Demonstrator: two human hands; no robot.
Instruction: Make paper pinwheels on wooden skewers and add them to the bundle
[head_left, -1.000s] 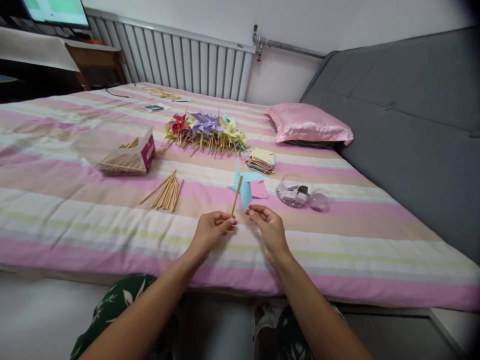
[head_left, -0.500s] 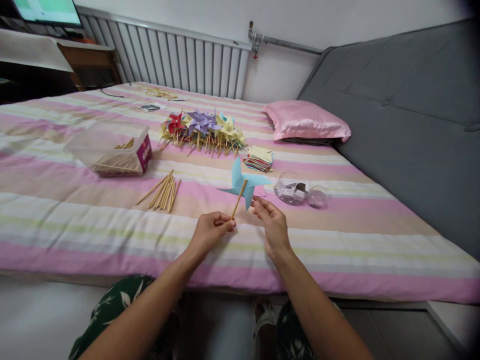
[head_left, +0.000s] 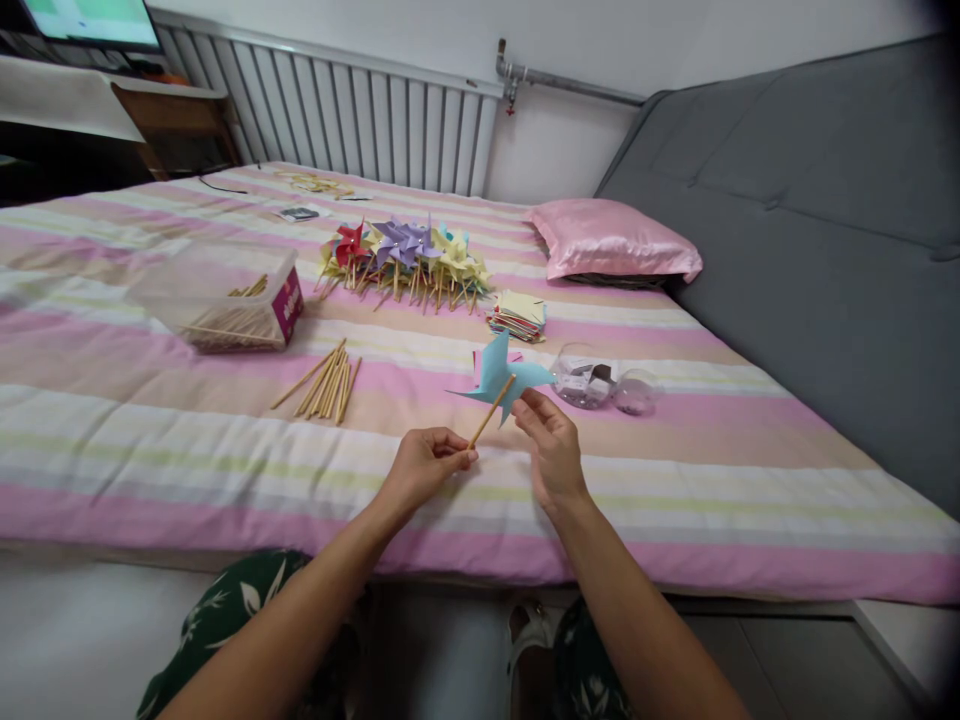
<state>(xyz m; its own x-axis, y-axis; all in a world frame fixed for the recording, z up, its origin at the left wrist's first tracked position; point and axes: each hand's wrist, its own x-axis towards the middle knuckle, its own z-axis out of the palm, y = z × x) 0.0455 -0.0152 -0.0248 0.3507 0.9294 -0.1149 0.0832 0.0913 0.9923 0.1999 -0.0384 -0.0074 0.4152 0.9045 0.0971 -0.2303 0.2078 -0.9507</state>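
My left hand (head_left: 424,466) pinches the lower end of a thin wooden stick (head_left: 489,414) that slants up to the right. A light blue paper pinwheel (head_left: 501,373) sits on the stick's top end. My right hand (head_left: 553,447) is closed on the pinwheel's lower blade, just right of the stick. Both hands hover above the striped bed (head_left: 225,440) near its front edge.
Loose sticks (head_left: 328,380) lie left of my hands, behind them a clear box of sticks (head_left: 225,300). A heap of finished pinwheels (head_left: 405,258), a stack of paper squares (head_left: 519,315) and two clear cups (head_left: 600,384) lie further back. A pink pillow (head_left: 611,245) rests by the grey headboard.
The pinwheel has turned and shifted right and slightly up. My right hand rose from the stick's base to the blade; the stick tilts more to the right.
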